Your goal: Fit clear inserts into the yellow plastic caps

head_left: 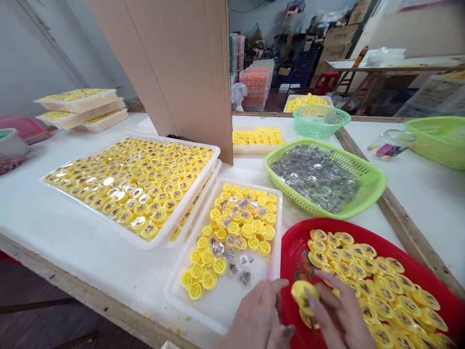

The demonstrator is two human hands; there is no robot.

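Two hands (pixel 256 310): the right (pixel 341 312) pinches yellow plastic (pixel 301 291) above one red tray (pixel 291 249).

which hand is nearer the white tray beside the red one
Left. The left hand is by the near right corner of the white tray; the right hand is farther right, over the red tray.

On the desk (pixel 90 247), the left tray (pixel 189 201) tops another tray (pixel 201 203); right of it lies the middle tray (pixel 259 271), then, near right, the platter (pixel 295 242) holding pieces (pixel 381 305). Behind the platter sits a basket (pixel 374 186); far left, perhaps three stacked trays (pixel 72 121).
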